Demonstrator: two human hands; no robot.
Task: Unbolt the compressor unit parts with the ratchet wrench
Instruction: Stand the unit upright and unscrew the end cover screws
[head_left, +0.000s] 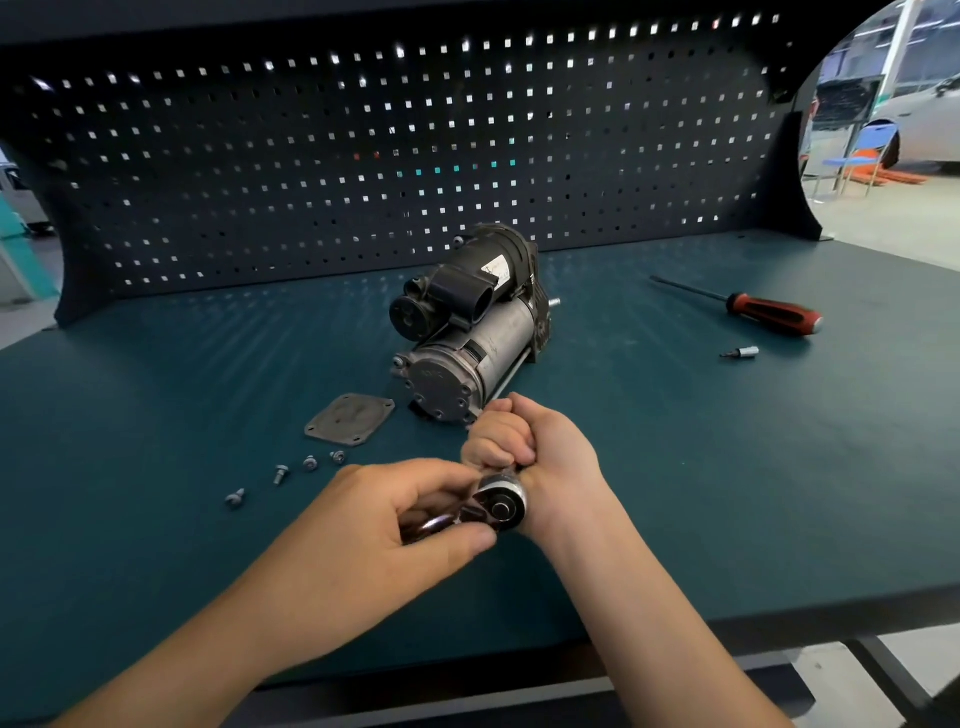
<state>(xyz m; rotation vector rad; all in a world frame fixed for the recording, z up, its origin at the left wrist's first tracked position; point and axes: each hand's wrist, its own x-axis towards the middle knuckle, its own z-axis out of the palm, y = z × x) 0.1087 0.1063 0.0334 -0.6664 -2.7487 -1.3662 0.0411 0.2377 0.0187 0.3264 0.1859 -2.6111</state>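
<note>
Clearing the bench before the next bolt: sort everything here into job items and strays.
Job: compressor unit; ratchet wrench, gripped by left hand and right hand; loose cover plate; four bolts.
Lying about: red-handled screwdriver; small bit.

- Compressor unit (467, 322): mid-bench, lying lengthwise; the largest obstacle, barring the straight path to the pegboard (363, 156).
- Left hand (410, 512), right hand (535, 447), ratchet wrench (498, 506): bunched just before the compressor's near end; that approach is closed.
- Cover plate (349, 419): flat, just left of the compressor; a low obstacle.
- 4 bolts (280, 474): loose row near the plate, left of the hands.
- Screwdriver (753, 309), bit (740, 353): right rear, well apart from the compressor.
- Free room: open mat (156, 389) far left; wide open passage right, between hands and screwdriver.
</note>
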